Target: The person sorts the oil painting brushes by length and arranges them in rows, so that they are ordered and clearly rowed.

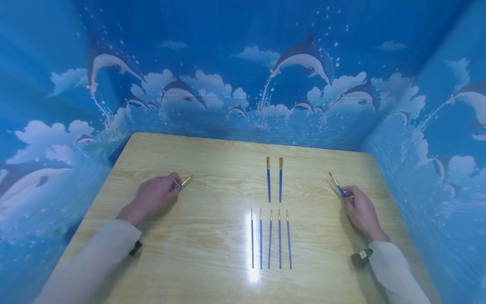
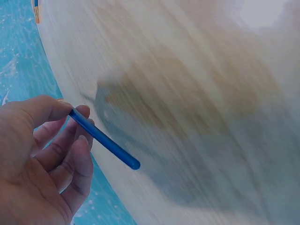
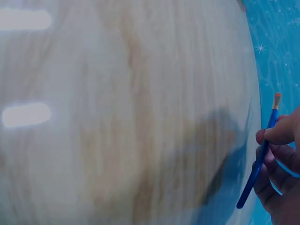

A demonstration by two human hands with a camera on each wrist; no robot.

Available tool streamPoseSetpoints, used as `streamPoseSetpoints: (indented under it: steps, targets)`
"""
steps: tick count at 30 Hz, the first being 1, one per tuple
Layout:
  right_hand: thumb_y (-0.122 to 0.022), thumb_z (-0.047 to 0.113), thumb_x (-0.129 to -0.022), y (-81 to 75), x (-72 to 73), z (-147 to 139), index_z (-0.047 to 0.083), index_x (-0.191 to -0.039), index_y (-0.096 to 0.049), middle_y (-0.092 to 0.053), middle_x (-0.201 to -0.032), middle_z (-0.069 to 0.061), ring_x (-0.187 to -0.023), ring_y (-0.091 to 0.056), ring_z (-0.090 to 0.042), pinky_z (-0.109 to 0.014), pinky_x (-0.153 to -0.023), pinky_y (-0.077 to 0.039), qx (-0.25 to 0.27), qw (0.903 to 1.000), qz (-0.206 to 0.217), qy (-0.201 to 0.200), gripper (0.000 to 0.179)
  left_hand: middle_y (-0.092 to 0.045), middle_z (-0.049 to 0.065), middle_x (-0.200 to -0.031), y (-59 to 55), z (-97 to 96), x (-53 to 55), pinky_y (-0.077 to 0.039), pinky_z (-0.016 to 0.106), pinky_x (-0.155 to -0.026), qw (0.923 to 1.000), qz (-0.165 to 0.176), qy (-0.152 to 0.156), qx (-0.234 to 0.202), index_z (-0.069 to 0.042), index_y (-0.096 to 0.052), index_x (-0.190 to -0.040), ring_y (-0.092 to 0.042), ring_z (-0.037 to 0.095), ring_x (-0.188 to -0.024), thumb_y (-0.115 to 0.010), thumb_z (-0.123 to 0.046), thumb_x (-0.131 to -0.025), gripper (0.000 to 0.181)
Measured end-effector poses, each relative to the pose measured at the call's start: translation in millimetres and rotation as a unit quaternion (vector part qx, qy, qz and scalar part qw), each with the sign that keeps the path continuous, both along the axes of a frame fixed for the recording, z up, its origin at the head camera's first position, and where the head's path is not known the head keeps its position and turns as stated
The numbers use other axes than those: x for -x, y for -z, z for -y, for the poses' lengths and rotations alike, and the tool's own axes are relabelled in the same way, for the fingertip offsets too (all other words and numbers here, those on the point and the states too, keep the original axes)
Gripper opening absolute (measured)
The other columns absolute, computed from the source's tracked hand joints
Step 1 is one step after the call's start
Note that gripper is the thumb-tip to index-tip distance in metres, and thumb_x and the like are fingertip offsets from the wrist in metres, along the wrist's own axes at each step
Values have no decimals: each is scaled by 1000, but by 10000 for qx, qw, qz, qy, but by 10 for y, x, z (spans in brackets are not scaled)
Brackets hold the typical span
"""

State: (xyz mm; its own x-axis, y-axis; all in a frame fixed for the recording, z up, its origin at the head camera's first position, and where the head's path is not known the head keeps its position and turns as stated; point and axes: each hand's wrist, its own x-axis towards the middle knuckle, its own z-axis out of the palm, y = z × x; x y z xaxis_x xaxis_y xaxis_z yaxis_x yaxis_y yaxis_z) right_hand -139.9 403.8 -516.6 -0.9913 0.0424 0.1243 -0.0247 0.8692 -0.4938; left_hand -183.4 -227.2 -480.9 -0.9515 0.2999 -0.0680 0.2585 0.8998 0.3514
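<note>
My left hand (image 1: 157,193) is over the left side of the table and pinches a paintbrush (image 1: 186,181) between thumb and fingers. In the left wrist view its blue handle (image 2: 105,141) slants down from the fingertips; the bristles are hidden there. On the right side, my right hand (image 1: 362,211) pinches another blue paintbrush (image 1: 336,184), bristles pointing away from me. The right wrist view shows that brush's orange-brown tip (image 3: 277,99) and whole handle. Between the hands, two flat paintbrushes (image 1: 268,179) with orange bristles lie side by side. Nearer to me lies a row of several thin pointed paintbrushes (image 1: 270,240).
The wood-grain table (image 1: 212,169) has rounded far corners. Blue sheets printed with dolphins (image 1: 303,59) and clouds stand close behind it and along both sides. A bright light reflection lies on the tabletop beside the thin brushes.
</note>
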Motion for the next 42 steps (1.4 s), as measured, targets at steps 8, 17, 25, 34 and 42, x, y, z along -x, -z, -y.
streamPoseSetpoints:
  steps: [8, 17, 25, 34, 42]
  targets:
    - [-60, -8, -101, -71, 60, 145, -5, -134, -61, -70, -123, -33, -105, -69, -45, -53, -86, -58, 87, 9998, -80, -134, 33, -79, 8, -112, 2, -272, 128, -62, 47, -82, 9997, 185, 145, -98, -15, -69, -115, -75, 25, -95, -68, -17, -107, 8]
    - [-60, 0, -106, -136, 155, 352, -2, -140, -62, -65, -133, -30, -112, -68, -44, -60, -93, -60, 310, 9990, 316, -77, 34, -77, 13, -119, 7, -523, 236, -60, 53, -94, 9927, 691, 209, -962, -10, -71, -121, -73, 32, -109, -66, -13, -108, 15]
    - [-62, 8, -108, -197, 244, 536, 1, -142, -62, -66, -134, -28, -108, -71, -40, -39, -80, -62, 485, 9970, 595, -63, 34, -74, 14, -123, 26, -731, 357, -60, 49, -94, 9858, 1104, 44, -1264, -9, -69, -128, -70, 32, -111, -68, -13, -106, 22]
    - [-64, 7, -107, -261, 330, 730, 1, -141, -63, -67, -135, -27, -111, -70, -39, -53, -93, -62, 663, 9953, 698, -114, 35, -73, 16, -125, -9, -1003, 459, -58, 47, -98, 9816, 1164, -33, -1511, -5, -68, -133, -68, 33, -116, -69, -8, -102, 30]
    - [-63, 8, -107, -264, 417, 906, 2, -142, -62, -66, -137, -26, -118, -70, -43, -57, -100, -61, 792, 9930, 863, -126, 36, -69, 16, -133, 24, -1245, 513, -59, 44, -97, 9780, 1359, -123, -1580, -8, -66, -138, -66, 32, -120, -72, -3, -97, 42]
